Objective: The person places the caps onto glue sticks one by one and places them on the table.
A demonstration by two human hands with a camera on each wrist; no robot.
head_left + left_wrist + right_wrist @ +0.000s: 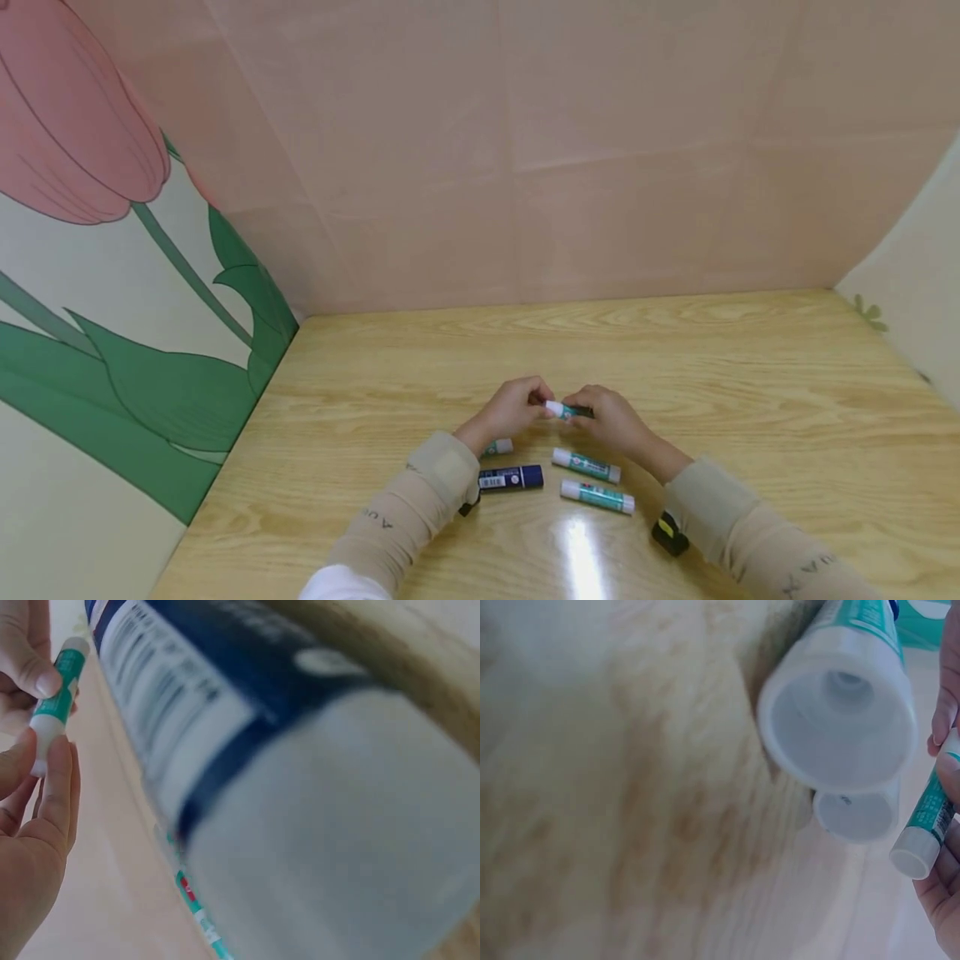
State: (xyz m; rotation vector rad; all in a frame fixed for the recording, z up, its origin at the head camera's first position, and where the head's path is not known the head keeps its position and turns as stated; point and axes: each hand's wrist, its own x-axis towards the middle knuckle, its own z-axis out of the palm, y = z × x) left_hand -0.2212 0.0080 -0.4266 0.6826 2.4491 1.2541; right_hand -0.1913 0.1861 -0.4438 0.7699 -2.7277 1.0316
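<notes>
A green-and-white glue stick (561, 409) is held between both hands above the table. My left hand (516, 408) pinches its white end with thumb and fingertips, clearest in the left wrist view, where the left hand (41, 855) is below. My right hand (611, 421) grips the green-labelled body; in the right wrist view that label (934, 802) shows beside the thumb. Closer to me lie two more green glue sticks, one (585, 465) behind the other (597, 496). A navy glue stick (512, 478) with a barcode lies left of them, its left end hidden by the left wrist.
Another green glue stick (498, 447) is partly covered by the left forearm. All lie on a wood-grain table (420, 358), with a pink wall covering (570, 167) behind and a tulip-printed panel (165, 283) at left. Dark wrist devices (669, 535) sit low beside the sticks.
</notes>
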